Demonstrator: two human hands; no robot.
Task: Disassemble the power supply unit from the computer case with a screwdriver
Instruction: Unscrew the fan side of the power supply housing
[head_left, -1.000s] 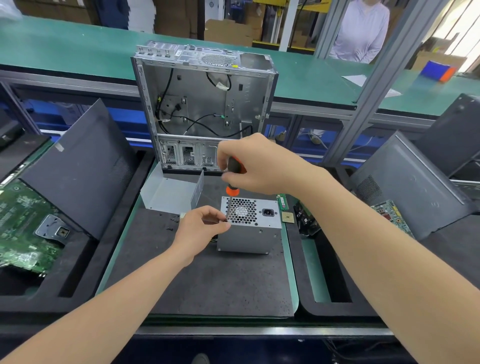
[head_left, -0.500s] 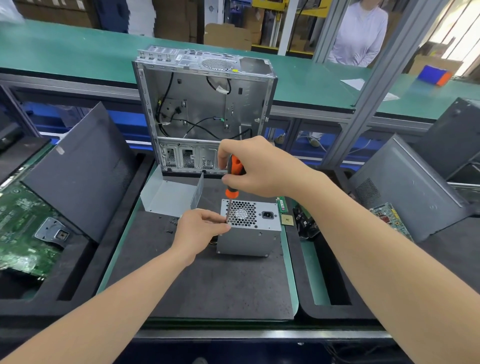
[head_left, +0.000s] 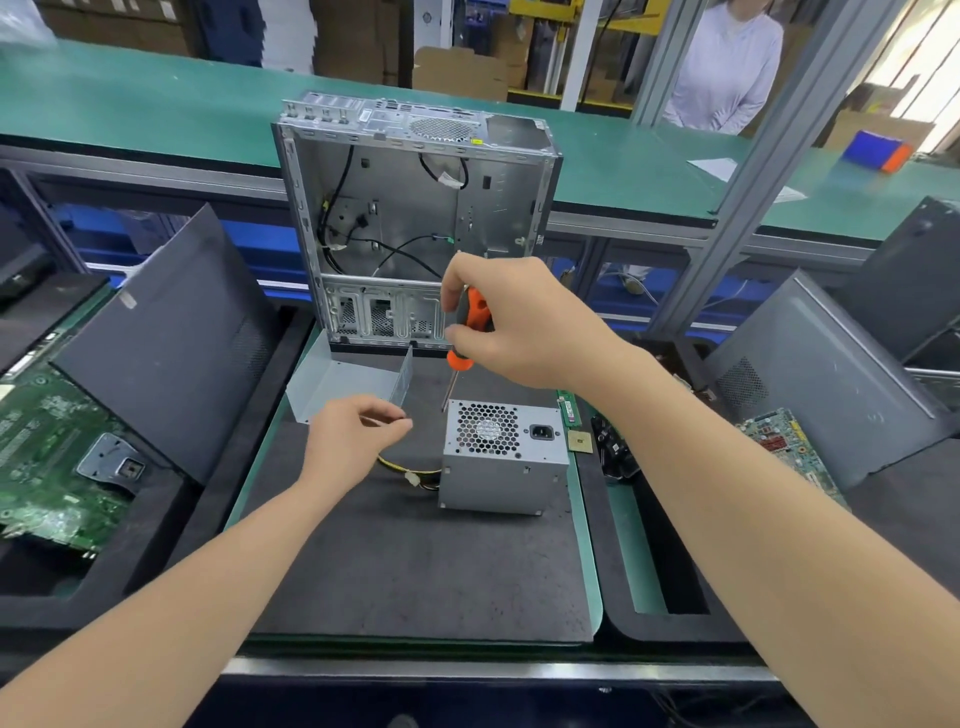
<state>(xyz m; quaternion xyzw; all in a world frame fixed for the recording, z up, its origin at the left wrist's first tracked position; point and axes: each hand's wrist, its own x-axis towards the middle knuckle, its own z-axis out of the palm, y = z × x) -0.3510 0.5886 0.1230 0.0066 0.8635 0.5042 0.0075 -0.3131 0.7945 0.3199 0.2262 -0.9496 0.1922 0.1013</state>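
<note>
While the right hand (head_left: 524, 325) gripped the orange and black handle of a screwdriver (head_left: 470, 325) with thumb and fingers wrapped round it, the tool hung almost upright, its thin shaft pointing down. Its tip was just beside the far left corner of the power supply unit (head_left: 501, 457); whether the two touched could not be told.

That unit, a grey metal box, lay out of the case on a black mat (head_left: 415, 561), with its honeycomb fan grille and power socket facing up. A bundle of yellow and black cables (head_left: 410, 475) trailed from its left side onto the mat.

The left hand (head_left: 353, 436) hovered just left of the unit and above the cables. Its thumb and forefinger were pinched close together, and whether they held something small could not be told.

The computer case (head_left: 415, 223) stood upright at the far edge of the mat with its side open, showing bare metal and loose black wires. A bent metal plate (head_left: 348, 384) lay between it and the left hand.

To the left, a dark panel (head_left: 166, 343) leaned over a green circuit board (head_left: 47, 457). To the right of the unit lay a small square chip (head_left: 580, 441) and a memory stick (head_left: 569, 410), and further right a grey case (head_left: 831, 379). A person (head_left: 727, 62) in a pale top stood far behind the green bench.
</note>
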